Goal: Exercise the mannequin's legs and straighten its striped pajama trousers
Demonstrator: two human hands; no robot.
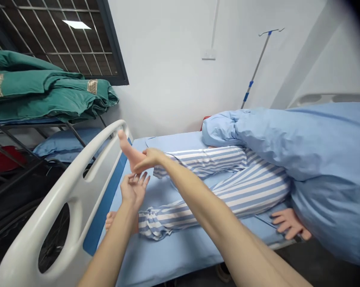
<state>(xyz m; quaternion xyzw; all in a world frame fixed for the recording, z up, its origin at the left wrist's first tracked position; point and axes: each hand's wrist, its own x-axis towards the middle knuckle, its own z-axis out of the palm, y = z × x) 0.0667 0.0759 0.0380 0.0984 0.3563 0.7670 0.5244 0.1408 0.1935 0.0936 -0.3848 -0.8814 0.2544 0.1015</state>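
A smooth, manikin-like foot (130, 152) is lifted off the bed, its toes pointing up near the footboard. My right hand (148, 158) is wrapped around its ankle. Just below the heel is my left hand (135, 187), palm up with fingers apart; whether its fingertips touch the heel I cannot tell. Blue-and-white striped trousers (209, 159) cover both legs. The other foot (110, 219) lies on the sheet, partly hidden behind my left forearm.
A white footboard (57, 187) borders the bed (180, 255) on the left. A blue quilt (275, 135) covers the upper body, with a manikin-like hand (292, 224) beside it. An IV pole (257, 67) stands behind. Green folded covers (48, 93) lie on a rack at left.
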